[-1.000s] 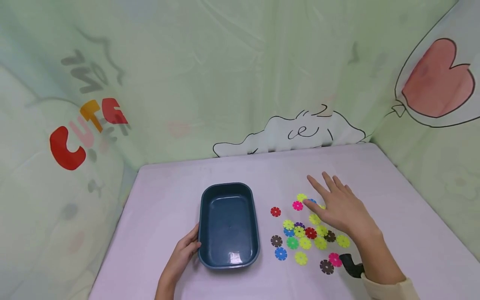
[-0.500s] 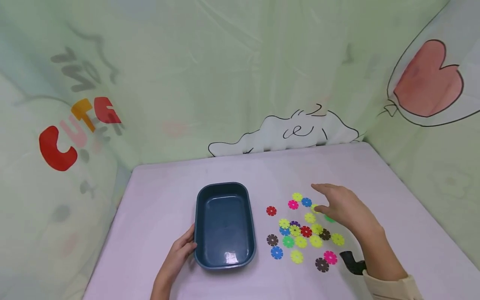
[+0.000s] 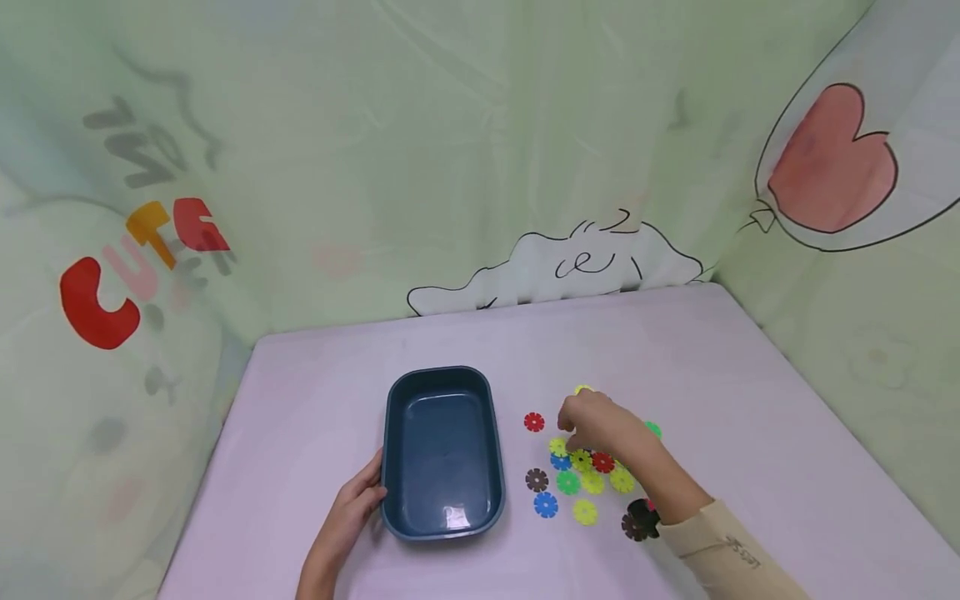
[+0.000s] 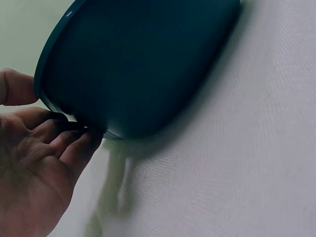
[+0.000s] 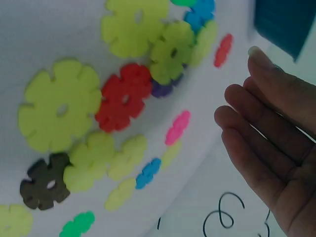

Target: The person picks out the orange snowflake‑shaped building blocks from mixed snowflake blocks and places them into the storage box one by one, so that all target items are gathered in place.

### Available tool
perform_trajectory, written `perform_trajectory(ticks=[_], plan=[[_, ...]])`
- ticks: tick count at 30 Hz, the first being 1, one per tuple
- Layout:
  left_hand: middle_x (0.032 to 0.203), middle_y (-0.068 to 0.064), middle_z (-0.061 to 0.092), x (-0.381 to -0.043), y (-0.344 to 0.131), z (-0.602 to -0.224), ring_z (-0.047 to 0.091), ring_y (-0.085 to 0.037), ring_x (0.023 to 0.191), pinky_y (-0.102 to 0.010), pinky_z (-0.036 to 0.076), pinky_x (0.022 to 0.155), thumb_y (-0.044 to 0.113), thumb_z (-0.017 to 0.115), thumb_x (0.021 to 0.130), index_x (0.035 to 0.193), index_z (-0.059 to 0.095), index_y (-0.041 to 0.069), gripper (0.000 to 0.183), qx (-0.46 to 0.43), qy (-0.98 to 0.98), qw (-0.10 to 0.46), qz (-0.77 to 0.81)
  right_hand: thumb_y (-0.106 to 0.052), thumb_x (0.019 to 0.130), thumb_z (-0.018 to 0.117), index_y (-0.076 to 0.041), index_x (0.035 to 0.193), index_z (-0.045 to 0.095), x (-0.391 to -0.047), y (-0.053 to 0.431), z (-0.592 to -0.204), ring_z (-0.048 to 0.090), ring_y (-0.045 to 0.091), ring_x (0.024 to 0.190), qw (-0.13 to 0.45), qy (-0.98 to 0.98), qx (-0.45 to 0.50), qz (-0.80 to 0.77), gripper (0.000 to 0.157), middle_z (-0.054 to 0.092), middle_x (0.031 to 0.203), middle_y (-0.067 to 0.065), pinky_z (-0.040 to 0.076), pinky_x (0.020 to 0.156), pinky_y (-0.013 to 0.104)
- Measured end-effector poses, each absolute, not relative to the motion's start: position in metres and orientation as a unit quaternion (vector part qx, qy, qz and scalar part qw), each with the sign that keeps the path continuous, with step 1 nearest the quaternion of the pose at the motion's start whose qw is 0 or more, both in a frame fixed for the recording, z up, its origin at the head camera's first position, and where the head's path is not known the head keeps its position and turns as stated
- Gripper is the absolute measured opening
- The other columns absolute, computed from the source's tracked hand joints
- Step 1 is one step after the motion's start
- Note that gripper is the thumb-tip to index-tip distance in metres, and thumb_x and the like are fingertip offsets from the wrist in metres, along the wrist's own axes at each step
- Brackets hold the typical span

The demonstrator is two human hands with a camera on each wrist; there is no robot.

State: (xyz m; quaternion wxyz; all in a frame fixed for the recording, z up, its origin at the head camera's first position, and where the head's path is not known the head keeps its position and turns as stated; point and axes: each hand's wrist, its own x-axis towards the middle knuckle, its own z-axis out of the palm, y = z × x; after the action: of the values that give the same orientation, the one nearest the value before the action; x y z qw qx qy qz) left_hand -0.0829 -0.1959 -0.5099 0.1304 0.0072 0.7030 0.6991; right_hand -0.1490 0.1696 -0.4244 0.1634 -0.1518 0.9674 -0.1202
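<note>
My left hand holds the left side of a dark blue plastic tray. In the left wrist view its thumb is at the outer rim and the fingers curl against the tray's wall. My right hand is over a scatter of flower-shaped plastic discs and hides some of them. Seen from the right wrist, its fingers bend loosely, thumb apart, with nothing between them. Discs nearby include a red disc, a blue disc and a yellow disc.
A pale lilac cloth covers the table. Green printed curtains hang behind it and at both sides. A black curved piece shows beside the right sleeve, over a brown disc. No disc shows inside the tray.
My right hand has moved left and down over the discs, its spread fingers now drawn in. The left hand keeps its hold on the tray. The whole head view has shifted slightly.
</note>
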Motion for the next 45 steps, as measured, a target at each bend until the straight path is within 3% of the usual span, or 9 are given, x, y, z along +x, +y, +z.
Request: perform_trajectory(ticks=[11, 20, 26, 33, 45], plan=[[0.158, -0.022, 0.022, -0.083, -0.196, -0.511, 0.021, -0.034, 0.146, -0.007, 0.041, 0.099, 0.0, 0.044, 0.09, 0.149, 0.024, -0.009, 0.063, 0.015, 0.694, 0.137, 0.706, -0.006, 0.065, 0.087, -0.003, 0.087, 0.076, -0.152, 0.148, -0.453, 0.056, 0.017, 0.069, 0.144, 0.975, -0.153, -0.068, 0.025, 0.068, 0.076, 0.005, 0.061, 0.071, 0.031], [0.159, -0.021, 0.021, -0.084, -0.197, -0.512, 0.02, -0.034, 0.147, -0.016, 0.04, 0.107, 0.001, 0.044, 0.09, 0.15, 0.024, -0.008, 0.063, 0.025, 0.695, 0.139, 0.705, -0.006, 0.064, 0.088, -0.002, 0.089, 0.076, -0.156, 0.145, -0.458, 0.057, 0.017, 0.065, 0.127, 0.977, -0.164, -0.038, 0.028, 0.07, 0.076, 0.009, 0.061, 0.069, 0.03], [0.159, -0.022, 0.021, -0.083, -0.197, -0.511, 0.02, -0.034, 0.147, -0.025, 0.038, 0.112, 0.002, 0.043, 0.091, 0.15, 0.024, -0.008, 0.063, 0.03, 0.697, 0.141, 0.703, -0.003, 0.065, 0.086, -0.003, 0.088, 0.077, -0.157, 0.142, -0.457, 0.06, 0.019, 0.067, 0.149, 0.976, -0.153, -0.045, 0.025, 0.071, 0.079, 0.01, 0.062, 0.07, 0.032], [0.159, -0.022, 0.02, -0.083, -0.197, -0.511, 0.019, -0.034, 0.148, -0.011, 0.04, 0.103, 0.001, 0.042, 0.091, 0.15, 0.023, -0.009, 0.063, 0.023, 0.692, 0.14, 0.708, 0.001, 0.069, 0.082, -0.006, 0.081, 0.077, -0.158, 0.14, -0.451, 0.061, 0.017, 0.067, 0.18, 0.968, -0.144, -0.095, 0.014, 0.071, 0.077, 0.007, 0.063, 0.069, 0.032], [0.159, -0.023, 0.019, -0.083, -0.196, -0.512, 0.019, -0.035, 0.147, -0.012, 0.041, 0.104, 0.001, 0.042, 0.09, 0.149, 0.022, -0.01, 0.063, 0.025, 0.691, 0.142, 0.708, 0.001, 0.071, 0.081, -0.006, 0.076, 0.077, -0.157, 0.139, -0.421, 0.063, 0.015, 0.066, 0.16, 0.964, -0.17, -0.13, 0.01, 0.071, 0.074, 0.005, 0.062, 0.066, 0.029]])
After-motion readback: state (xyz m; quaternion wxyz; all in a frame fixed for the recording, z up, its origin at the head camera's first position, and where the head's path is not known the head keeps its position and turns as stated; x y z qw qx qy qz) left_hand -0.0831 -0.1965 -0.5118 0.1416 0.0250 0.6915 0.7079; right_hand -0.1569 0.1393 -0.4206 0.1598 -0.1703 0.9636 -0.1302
